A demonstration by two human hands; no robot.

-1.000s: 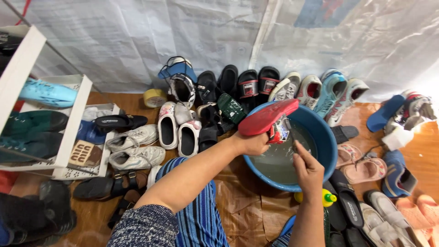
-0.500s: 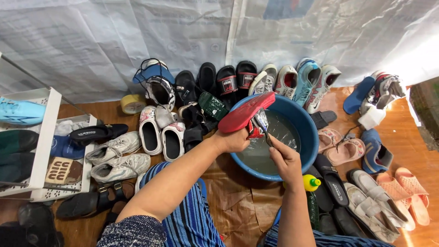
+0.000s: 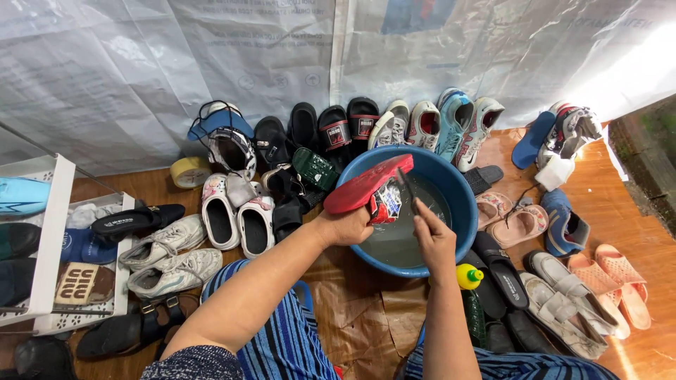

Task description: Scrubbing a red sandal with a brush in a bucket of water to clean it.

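1. Since half a second ago, the red-soled sports shoe (image 3: 370,188) is sitting lower and closer over the round blue plastic basin (image 3: 451,184); the view has also swung, so the white shelf unit (image 3: 49,239) is showing more on the left. Judging from this, scrubbing over the water is continuing rather than finishing.
2. The left hand (image 3: 346,226) is reaching forward with the forearm stretched out, fingers wrapping closed around the shoe and holding it sole-up over the basin's near-left rim.
3. The right hand (image 3: 433,236) is rising from below, wrist bent, fingers pinching closed on a thin dark brush handle (image 3: 407,186) whose tip is touching the shoe.
4. The basin is standing on the brown paper-covered floor (image 3: 366,317), holding greyish water, with rows of shoes around it.
5. A green bottle with a yellow cap (image 3: 470,281) is standing just beside the right forearm.
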